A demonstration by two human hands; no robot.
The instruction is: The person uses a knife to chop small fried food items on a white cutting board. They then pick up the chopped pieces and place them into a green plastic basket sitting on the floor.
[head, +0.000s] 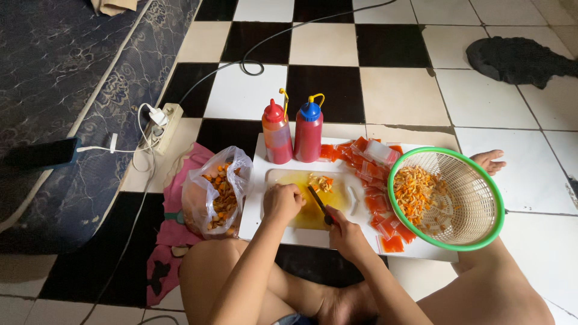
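My left hand (pixel 282 203) is closed over something small on a pale cutting board (pixel 338 194) stained yellow; what it holds is hidden. My right hand (pixel 344 232) grips a dark-handled knife (pixel 319 203) whose blade points up-left across the board. A small pile of chopped orange pieces (pixel 321 182) lies on the board beyond the knife. The board rests on a white tray (pixel 257 198) on the tiled floor, between my legs.
Two squeeze bottles of red sauce, one red-capped (pixel 277 133), one blue-capped (pixel 308 132), stand at the tray's far edge. Several small red sauce packets (pixel 378 201) lie right of the board. A green-rimmed basket (pixel 475 204) holds chopped pieces. A clear plastic bag (pixel 218 192) of orange bits sits left. A power strip (pixel 162 125) lies beside a mattress.
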